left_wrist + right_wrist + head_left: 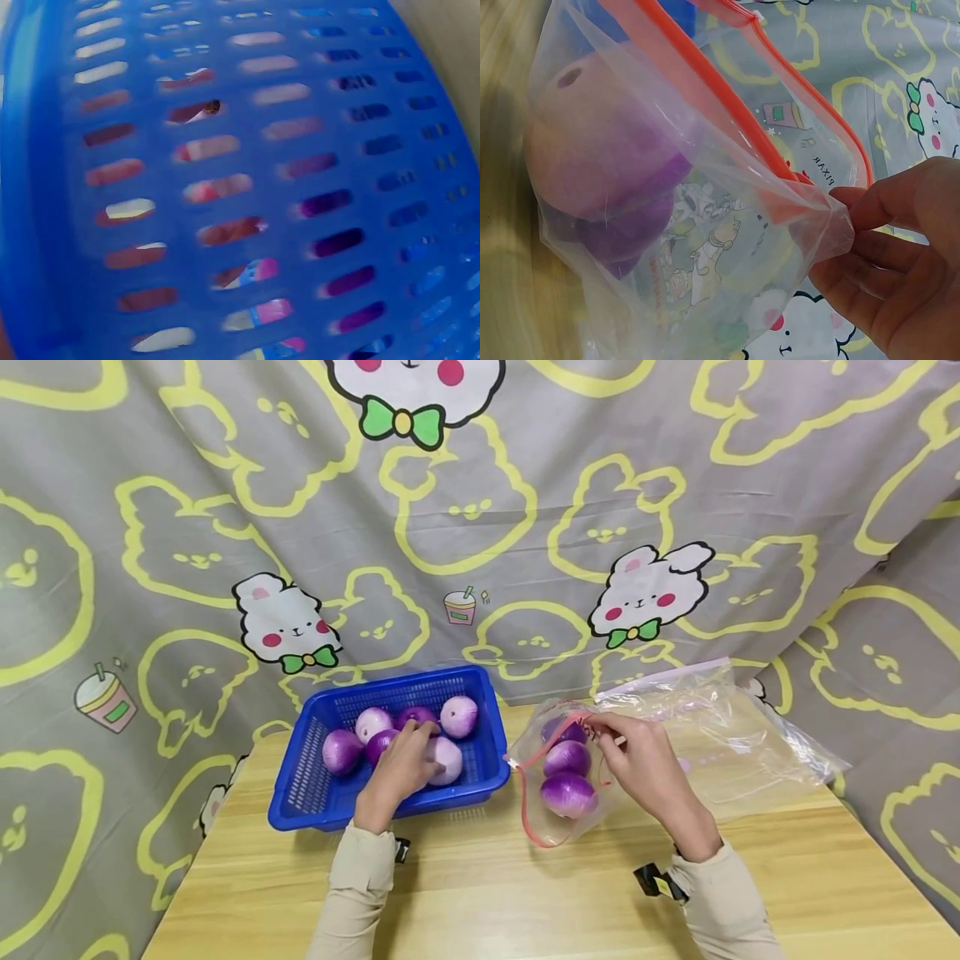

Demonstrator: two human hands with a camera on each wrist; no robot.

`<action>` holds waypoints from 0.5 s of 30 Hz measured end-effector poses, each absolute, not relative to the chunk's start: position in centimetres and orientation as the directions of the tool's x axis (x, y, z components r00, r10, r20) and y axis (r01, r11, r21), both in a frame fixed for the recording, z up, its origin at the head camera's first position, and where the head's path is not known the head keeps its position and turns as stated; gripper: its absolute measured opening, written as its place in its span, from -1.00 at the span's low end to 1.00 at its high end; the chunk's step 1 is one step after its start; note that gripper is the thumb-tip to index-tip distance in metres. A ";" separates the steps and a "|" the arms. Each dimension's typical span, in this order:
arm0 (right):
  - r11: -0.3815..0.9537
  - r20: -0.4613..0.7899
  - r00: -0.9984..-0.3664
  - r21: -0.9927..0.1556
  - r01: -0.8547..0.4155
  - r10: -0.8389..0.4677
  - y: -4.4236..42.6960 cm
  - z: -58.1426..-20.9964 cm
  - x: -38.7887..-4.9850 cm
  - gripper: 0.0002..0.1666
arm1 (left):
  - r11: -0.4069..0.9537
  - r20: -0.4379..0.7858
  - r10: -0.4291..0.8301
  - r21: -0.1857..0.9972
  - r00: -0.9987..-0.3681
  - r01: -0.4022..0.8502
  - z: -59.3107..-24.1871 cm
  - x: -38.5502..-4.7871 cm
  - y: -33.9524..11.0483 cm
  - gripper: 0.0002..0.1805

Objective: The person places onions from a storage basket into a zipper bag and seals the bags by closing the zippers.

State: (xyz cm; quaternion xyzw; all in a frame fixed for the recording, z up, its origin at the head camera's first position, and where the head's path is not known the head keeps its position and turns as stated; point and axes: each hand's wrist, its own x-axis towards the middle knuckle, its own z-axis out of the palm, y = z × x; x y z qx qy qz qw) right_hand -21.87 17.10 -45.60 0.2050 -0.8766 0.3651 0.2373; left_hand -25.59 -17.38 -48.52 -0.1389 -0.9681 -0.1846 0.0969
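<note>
Inside the blue basket [330, 817], my left hand [405, 764] has its thumb and fingers curled about a pale purple onion [446, 761]. More onions [342, 752] lie around that hand. The left wrist view is filled by the slotted basket wall [247, 172], with bits of fingers and purple showing through. My right hand [637, 760] pinches the rim of a clear zip bag [727, 247] with a red-orange seal; its mouth gapes. Purple onions [568, 795] sit in a row in the bag. Printed drawings show on the bag's side.
A second clear bag [750, 743] with a pale pink strip lies flat at the right, behind my right hand. All stands on a wooden table [480, 893]. A grey patterned cloth [465, 485] hangs close behind the basket and bags.
</note>
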 end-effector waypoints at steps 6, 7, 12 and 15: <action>0.655 0.568 -0.803 -0.539 -0.530 -0.182 17.1 -45.7 -21.8 -0.74 | 0.895 0.268 0.228 0.321 -0.936 0.310 -48.0 -25.4 -17.1 -0.44; 0.654 0.568 -0.802 -0.539 -0.531 -0.182 17.1 -45.7 -21.8 -0.74 | 0.892 0.273 0.228 0.325 -0.934 0.313 -48.0 -25.3 -17.1 -0.45; 0.658 0.558 -0.809 -0.540 -0.525 -0.187 17.0 -45.7 -21.9 -0.73 | 0.877 0.331 0.233 0.334 -0.914 0.345 -48.2 -25.1 -17.3 -0.44; 0.660 0.550 -0.814 -0.545 -0.517 -0.184 17.0 -45.6 -21.8 -0.73 | 0.871 0.374 0.223 0.339 -0.900 0.357 -48.2 -24.8 -17.3 -0.44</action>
